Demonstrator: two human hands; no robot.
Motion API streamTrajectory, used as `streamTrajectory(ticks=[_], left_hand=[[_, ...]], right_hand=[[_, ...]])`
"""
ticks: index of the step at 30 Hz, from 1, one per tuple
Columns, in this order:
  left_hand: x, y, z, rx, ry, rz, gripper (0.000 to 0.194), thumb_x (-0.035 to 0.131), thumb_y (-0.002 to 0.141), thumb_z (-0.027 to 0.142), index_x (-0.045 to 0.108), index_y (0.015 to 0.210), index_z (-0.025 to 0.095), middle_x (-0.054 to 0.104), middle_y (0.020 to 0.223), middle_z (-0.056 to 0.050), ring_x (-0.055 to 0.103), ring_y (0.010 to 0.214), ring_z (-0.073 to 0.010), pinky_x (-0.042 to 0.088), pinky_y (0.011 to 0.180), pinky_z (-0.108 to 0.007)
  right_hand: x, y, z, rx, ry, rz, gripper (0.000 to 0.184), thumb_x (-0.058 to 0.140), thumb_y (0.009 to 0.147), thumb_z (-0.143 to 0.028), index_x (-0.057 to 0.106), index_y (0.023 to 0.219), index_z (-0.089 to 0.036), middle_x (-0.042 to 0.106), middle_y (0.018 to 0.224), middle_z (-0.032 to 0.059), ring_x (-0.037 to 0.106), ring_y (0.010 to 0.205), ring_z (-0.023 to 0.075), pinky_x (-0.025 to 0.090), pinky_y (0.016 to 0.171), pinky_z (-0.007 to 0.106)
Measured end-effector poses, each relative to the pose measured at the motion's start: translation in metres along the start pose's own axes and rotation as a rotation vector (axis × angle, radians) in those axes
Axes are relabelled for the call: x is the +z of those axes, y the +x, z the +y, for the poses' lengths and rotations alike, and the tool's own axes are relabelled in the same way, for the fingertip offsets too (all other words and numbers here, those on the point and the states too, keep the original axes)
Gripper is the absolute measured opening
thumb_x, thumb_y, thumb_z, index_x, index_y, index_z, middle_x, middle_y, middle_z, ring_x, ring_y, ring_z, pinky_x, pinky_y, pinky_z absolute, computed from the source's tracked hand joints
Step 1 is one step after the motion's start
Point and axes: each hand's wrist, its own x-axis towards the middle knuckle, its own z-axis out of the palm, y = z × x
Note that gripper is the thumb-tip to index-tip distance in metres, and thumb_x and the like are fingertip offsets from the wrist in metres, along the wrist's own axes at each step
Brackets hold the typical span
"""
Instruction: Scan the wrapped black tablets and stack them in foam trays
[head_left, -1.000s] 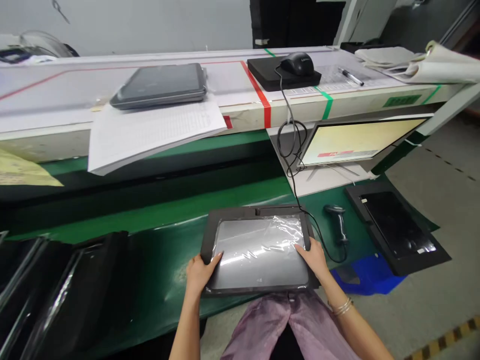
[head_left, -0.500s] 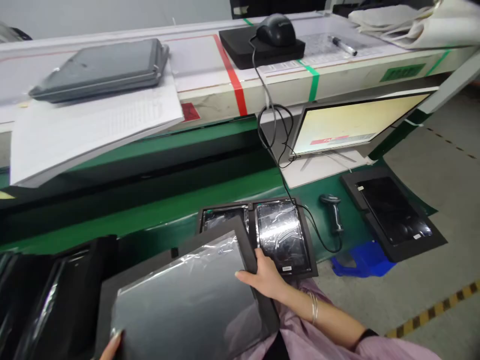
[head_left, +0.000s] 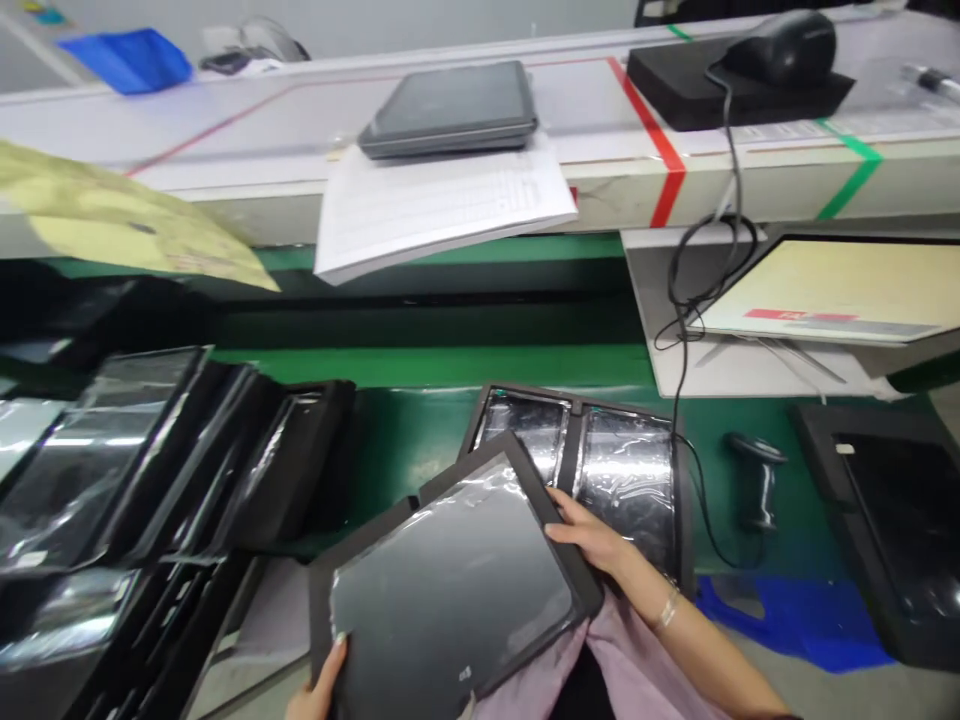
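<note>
Both hands holding one load, off the tray. Grey panel (head_left: 450,580) is lying in a black foam sheet (head_left: 386,522), clear film wrinkling over its face, the whole tilting with its upper right corner pointing away from the person. It is sitting low in front of the body, covering the near left part of a foam tray (head_left: 684,500).

Left hand (head_left: 322,690): grip closing on the lower left edge, thumb pressing on the face; other fingers mostly hidden, cannot tell how they are lying. Right hand (head_left: 600,545): grip closing around the right edge of the foam, two fingertips showing; the rest hiding from view.

What the lift is meaning: the tray is lying uncovered on its right side, showing a left screen (head_left: 529,425), partly masked, and a right screen (head_left: 630,480), both gleaming under film. Tray is resting on the green surface (head_left: 405,430).

Around: scanner (head_left: 763,495) lying right of the tray, black cable (head_left: 683,360) hanging down from the shelf and crossing the tray's upper right corner. Wrapped foam pieces (head_left: 300,470) leaning together at left. Another black screen (head_left: 907,510) resting in foam at far right, beyond the scanner.
</note>
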Motion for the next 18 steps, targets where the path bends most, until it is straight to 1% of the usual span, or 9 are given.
streamTrajectory(ticks=[2,3,6,8,10,12,13,15,18], left_hand=[[0.012,-0.006,-0.004,-0.023,-0.085,-0.051,0.04,0.07,0.072,0.055,0.063,0.069,0.016,0.067,0.055,-0.01,0.066,0.054,-0.0298,0.056,0.053,-0.04],[0.021,-0.009,-0.008,-0.046,-0.133,-0.069,0.039,0.069,0.074,0.053,0.063,0.07,0.015,0.067,0.055,-0.01,0.067,0.054,-0.0293,0.056,0.053,-0.039],[0.048,-0.017,-0.018,-0.092,-0.309,-0.086,0.037,0.065,0.079,0.051,0.064,0.075,0.014,0.068,0.059,-0.01,0.07,0.062,-0.0279,0.059,0.063,-0.037],[0.064,-0.021,-0.022,-0.138,-0.418,-0.121,0.039,0.06,0.082,0.054,0.064,0.079,0.016,0.07,0.065,-0.01,0.072,0.07,-0.0278,0.059,0.069,-0.038],[0.077,-0.024,-0.02,-0.176,-0.52,-0.177,0.042,0.052,0.085,0.058,0.064,0.081,0.017,0.071,0.069,-0.011,0.072,0.078,-0.0284,0.06,0.072,-0.039],[0.086,-0.024,-0.012,-0.177,-0.616,-0.172,0.044,0.047,0.088,0.057,0.063,0.079,0.018,0.069,0.069,-0.012,0.072,0.084,-0.0296,0.059,0.075,-0.041],[0.089,-0.022,-0.006,-0.159,-0.651,-0.139,0.042,0.047,0.089,0.056,0.062,0.079,0.018,0.068,0.067,-0.011,0.071,0.086,-0.0298,0.059,0.076,-0.042],[0.096,-0.015,0.008,-0.111,-0.697,-0.056,0.038,0.045,0.09,0.053,0.061,0.082,0.019,0.066,0.067,-0.009,0.07,0.092,-0.0284,0.059,0.079,-0.041],[0.102,0.003,0.031,-0.026,-0.728,0.025,0.038,0.042,0.092,0.052,0.061,0.1,0.021,0.069,0.081,-0.007,0.066,0.105,-0.024,0.058,0.083,-0.036]], right_hand=[[-0.006,-0.006,0.003,-0.015,0.294,-0.038,0.085,0.071,0.064,-0.059,0.043,0.136,-0.022,0.063,0.122,0.009,0.063,0.103,0.0234,0.048,0.092,0.036],[-0.007,-0.006,0.003,-0.029,0.388,-0.019,0.086,0.071,0.064,-0.063,0.046,0.134,-0.022,0.062,0.123,0.0102,0.063,0.105,0.025,0.047,0.094,0.038],[0.001,0.011,-0.004,-0.092,0.47,0.076,0.093,0.052,0.065,-0.085,0.052,0.131,-0.02,0.061,0.126,0.0139,0.058,0.115,0.0303,0.047,0.096,0.044],[0.017,0.033,-0.016,-0.132,0.423,0.092,0.102,0.034,0.064,-0.094,0.053,0.129,-0.018,0.06,0.127,0.0161,0.055,0.12,0.032,0.048,0.096,0.047],[0.036,0.057,-0.03,-0.17,0.295,0.052,0.102,0.027,0.066,-0.095,0.051,0.13,-0.018,0.058,0.13,0.0161,0.054,0.122,0.0307,0.047,0.097,0.048],[0.05,0.076,-0.039,-0.198,0.17,0.017,0.093,0.039,0.068,-0.091,0.048,0.13,-0.022,0.053,0.137,0.0136,0.055,0.122,0.0278,0.047,0.099,0.047],[0.054,0.082,-0.041,-0.199,0.128,0.005,0.088,0.047,0.068,-0.087,0.048,0.129,-0.024,0.05,0.14,0.0124,0.056,0.121,0.0267,0.047,0.099,0.046],[0.052,0.086,-0.039,-0.191,0.072,0.015,0.08,0.058,0.066,-0.08,0.051,0.124,-0.025,0.05,0.141,0.0119,0.059,0.117,0.0257,0.048,0.098,0.044],[0.024,0.068,-0.029,-0.196,-0.045,0.154,0.07,0.06,0.069,-0.072,0.053,0.117,-0.021,0.059,0.129,0.0148,0.064,0.105,0.0253,0.051,0.092,0.043]])
